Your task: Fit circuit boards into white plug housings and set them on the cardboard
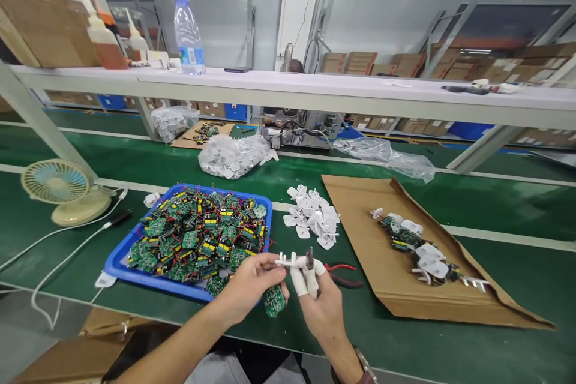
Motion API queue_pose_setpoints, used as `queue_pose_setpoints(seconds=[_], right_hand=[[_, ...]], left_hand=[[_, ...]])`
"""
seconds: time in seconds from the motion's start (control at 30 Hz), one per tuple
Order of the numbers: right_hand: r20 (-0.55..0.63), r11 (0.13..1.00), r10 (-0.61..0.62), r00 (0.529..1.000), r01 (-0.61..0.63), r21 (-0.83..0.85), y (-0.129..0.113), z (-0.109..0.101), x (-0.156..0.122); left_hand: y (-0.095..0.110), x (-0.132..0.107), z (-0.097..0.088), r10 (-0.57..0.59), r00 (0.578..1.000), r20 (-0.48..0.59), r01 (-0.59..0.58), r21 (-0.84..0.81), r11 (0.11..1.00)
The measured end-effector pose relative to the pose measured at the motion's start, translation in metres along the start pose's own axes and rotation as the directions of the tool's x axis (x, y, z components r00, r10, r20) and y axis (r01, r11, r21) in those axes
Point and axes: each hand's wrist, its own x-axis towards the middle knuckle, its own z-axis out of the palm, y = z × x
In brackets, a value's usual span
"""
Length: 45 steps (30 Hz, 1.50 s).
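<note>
My left hand [258, 282] pinches a slim white plastic part [285, 261] with small upright posts. Below those fingers hangs a green circuit board [274, 301], also in my left hand. White coverings wrap some fingers of my right hand [317, 303]. They are closed close to the right end of the white part, and a dark, narrow tip [309, 258] sticks up between them; the rest of that item is hidden. Just behind my right hand show the red handles of pliers [344, 275]; the hand hides their jaws.
A blue tray [155, 279] full of circuit boards stands left. Loose white plastic parts [314, 215] lie mid-table. At right, a cardboard sheet [360, 234] carries boards and white pieces. A fan [58, 186], cables and bagged parts [234, 156] surround these; a shelf [288, 87] crosses above.
</note>
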Motion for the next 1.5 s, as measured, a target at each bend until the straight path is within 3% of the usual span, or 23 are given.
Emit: queue_pose_setpoints(seconds=[0.07, 0.13, 0.2, 0.27, 0.37, 0.5, 0.67, 0.77, 0.87, 0.97, 1.03, 1.1, 1.17, 1.27, 1.37, 1.5], right_hand=[[0.017, 0.996, -0.074, 0.997, 0.075, -0.04, 0.0, 0.002, 0.0], [0.007, 0.975, -0.2, 0.98, 0.2, -0.093, 0.0, 0.002, 0.001], [0.055, 0.922, -0.348, 0.936, 0.352, -0.159, -0.001, 0.001, 0.001], [0.129, 0.85, -0.458, 0.88, 0.476, -0.225, -0.002, 0.001, 0.001], [0.169, 0.771, -0.539, 0.825, 0.564, -0.295, 0.0, 0.005, 0.001], [0.18, 0.779, -0.55, 0.816, 0.578, -0.243, 0.004, 0.013, 0.0], [0.037, 0.927, -0.36, 0.932, 0.361, -0.097, 0.0, 0.018, 0.003], [-0.004, 0.962, -0.273, 0.962, 0.273, -0.016, -0.002, 0.019, 0.003], [-0.04, 0.977, -0.213, 0.976, 0.213, 0.014, -0.004, 0.022, 0.0], [-0.044, 0.988, -0.137, 0.99, 0.139, 0.065, -0.006, 0.026, -0.004], [-0.018, 0.99, -0.082, 0.996, 0.084, 0.111, -0.008, 0.026, -0.004], [0.025, 0.991, -0.049, 0.998, 0.046, 0.13, -0.01, 0.025, -0.003], [0.069, 0.991, -0.091, 0.993, 0.084, 0.1, -0.009, 0.02, -0.002], [0.115, 0.949, -0.303, 0.946, 0.31, -0.049, -0.006, 0.006, -0.002], [0.157, 0.816, -0.484, 0.861, 0.509, -0.275, -0.003, -0.01, -0.002], [0.243, 0.59, -0.563, 0.79, 0.59, -0.552, -0.005, -0.027, 0.001]], left_hand=[[-0.005, 0.001, -0.004, 0.098, 0.99, -0.097, -0.084, 0.14, 0.987], [-0.009, 0.0, -0.008, 0.268, 0.947, -0.177, -0.181, 0.397, 0.9], [-0.011, -0.003, -0.012, 0.44, 0.887, -0.14, -0.275, 0.606, 0.747], [-0.011, -0.006, -0.014, 0.543, 0.838, -0.06, -0.359, 0.69, 0.629], [-0.007, -0.01, -0.013, 0.595, 0.803, -0.037, -0.406, 0.698, 0.591], [-0.004, -0.012, -0.011, 0.577, 0.814, -0.064, -0.402, 0.655, 0.64], [-0.015, -0.016, -0.008, 0.457, 0.86, -0.226, -0.276, 0.546, 0.791], [-0.019, -0.018, -0.009, 0.366, 0.888, -0.28, -0.193, 0.495, 0.847], [-0.016, -0.017, -0.012, 0.279, 0.929, -0.243, -0.139, 0.467, 0.873], [-0.009, -0.016, -0.016, 0.172, 0.979, -0.108, -0.125, 0.351, 0.928], [-0.005, -0.015, -0.018, 0.127, 0.991, -0.05, -0.109, 0.267, 0.957], [-0.004, -0.015, -0.018, 0.12, 0.99, -0.077, -0.102, 0.212, 0.972], [-0.003, -0.016, -0.017, 0.139, 0.98, -0.142, -0.115, 0.169, 0.979], [-0.002, -0.018, -0.015, 0.159, 0.967, -0.199, -0.138, 0.113, 0.984], [0.001, -0.021, -0.013, 0.203, 0.952, -0.229, -0.175, 0.136, 0.975], [0.001, -0.023, -0.011, 0.246, 0.922, -0.299, -0.181, 0.23, 0.956]])
